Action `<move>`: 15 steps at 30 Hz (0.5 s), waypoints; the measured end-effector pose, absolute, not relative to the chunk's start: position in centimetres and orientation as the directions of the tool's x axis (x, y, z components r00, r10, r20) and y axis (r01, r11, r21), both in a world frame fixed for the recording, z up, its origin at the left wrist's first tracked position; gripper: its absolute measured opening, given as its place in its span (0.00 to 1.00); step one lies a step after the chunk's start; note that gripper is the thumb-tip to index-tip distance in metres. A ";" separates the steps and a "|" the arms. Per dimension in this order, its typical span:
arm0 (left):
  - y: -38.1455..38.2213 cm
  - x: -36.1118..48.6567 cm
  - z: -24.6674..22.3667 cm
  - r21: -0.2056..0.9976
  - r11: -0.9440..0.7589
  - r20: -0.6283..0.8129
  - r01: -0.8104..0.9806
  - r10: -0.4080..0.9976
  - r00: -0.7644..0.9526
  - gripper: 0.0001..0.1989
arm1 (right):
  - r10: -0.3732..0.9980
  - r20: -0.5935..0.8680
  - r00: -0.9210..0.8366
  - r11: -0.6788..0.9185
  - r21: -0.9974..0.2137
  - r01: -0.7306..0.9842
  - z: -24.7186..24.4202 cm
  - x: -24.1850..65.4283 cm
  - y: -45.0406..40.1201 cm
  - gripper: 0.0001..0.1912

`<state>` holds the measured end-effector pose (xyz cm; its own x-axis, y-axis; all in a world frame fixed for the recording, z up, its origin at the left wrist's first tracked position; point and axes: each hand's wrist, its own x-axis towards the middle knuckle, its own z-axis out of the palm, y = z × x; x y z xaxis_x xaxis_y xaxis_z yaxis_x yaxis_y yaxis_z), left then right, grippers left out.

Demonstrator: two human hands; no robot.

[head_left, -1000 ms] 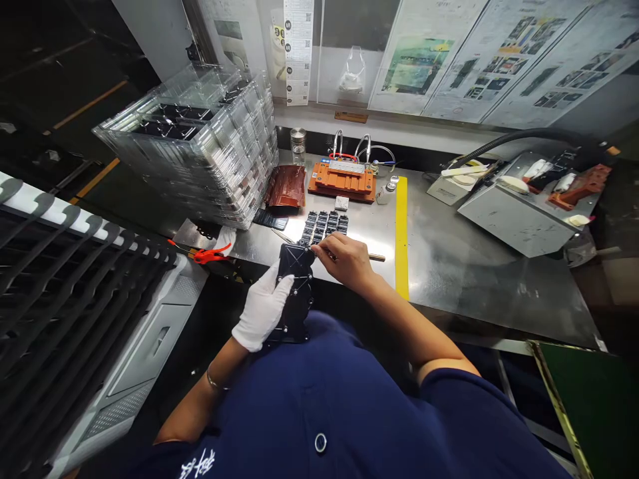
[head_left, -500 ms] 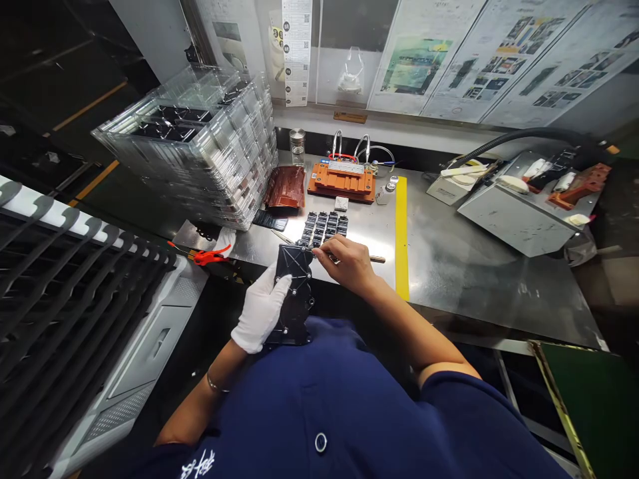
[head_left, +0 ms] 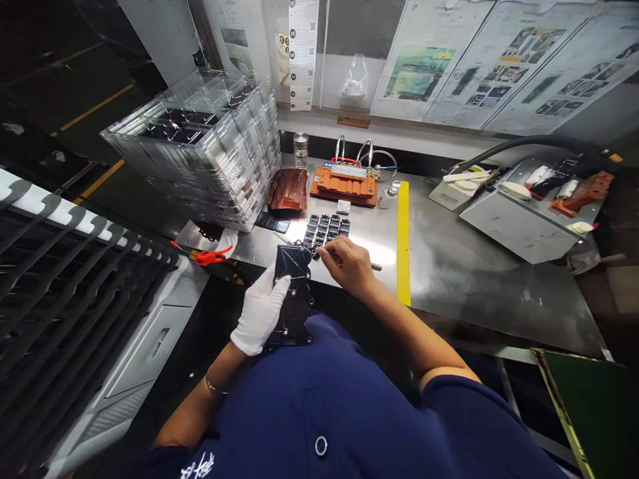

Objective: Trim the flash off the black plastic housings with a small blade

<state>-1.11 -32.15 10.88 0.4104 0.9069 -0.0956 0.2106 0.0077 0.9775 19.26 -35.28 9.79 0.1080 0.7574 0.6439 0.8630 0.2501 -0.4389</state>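
Note:
My left hand [head_left: 261,311], in a white glove, grips a flat black plastic part [head_left: 294,293] by its left side, thumb on its face. The part is held upright in front of my body, over the bench's front edge. My bare right hand [head_left: 348,266] is at the part's upper right corner, thumb and forefinger pinched together. Whatever lies between those fingertips is too small to make out. Just beyond the hands, rows of small black pieces [head_left: 327,229] lie on the metal bench [head_left: 449,266].
Stacked clear trays [head_left: 239,159] stand at the back left, beside a brown-red pouch [head_left: 288,190] and a glass jar [head_left: 300,152]. An orange fixture [head_left: 344,185] sits behind the small pieces. Red-handled pliers [head_left: 213,255] lie at the left edge; a grey box [head_left: 519,213] stands right.
The view has shifted slightly, so the bench items appear a little lower and further right. My right hand has moved slightly away from the black part's corner. My left hand keeps its hold.

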 end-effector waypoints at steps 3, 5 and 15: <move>-31.9 -1.1 11.0 0.976 -0.005 -0.082 0.217 0.917 0.390 0.22 | 0.801 0.599 0.017 0.330 -0.465 0.821 10.1 19.1 -36.1 0.12; -31.7 -1.1 11.0 0.974 -0.013 -0.076 0.225 0.921 0.382 0.23 | 0.822 0.568 -0.041 0.353 -0.451 0.820 10.3 18.9 -36.6 0.12; -31.7 -1.0 10.8 0.971 -0.055 -0.039 0.234 0.924 0.380 0.23 | 0.815 0.569 -0.110 0.323 -0.289 0.901 10.2 18.9 -36.7 0.16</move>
<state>-1.00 -31.67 10.82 0.3796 0.9243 -0.0386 0.2336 -0.0553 0.9708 18.87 -36.72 10.20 -0.1099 0.8150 0.5689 0.9012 0.3231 -0.2888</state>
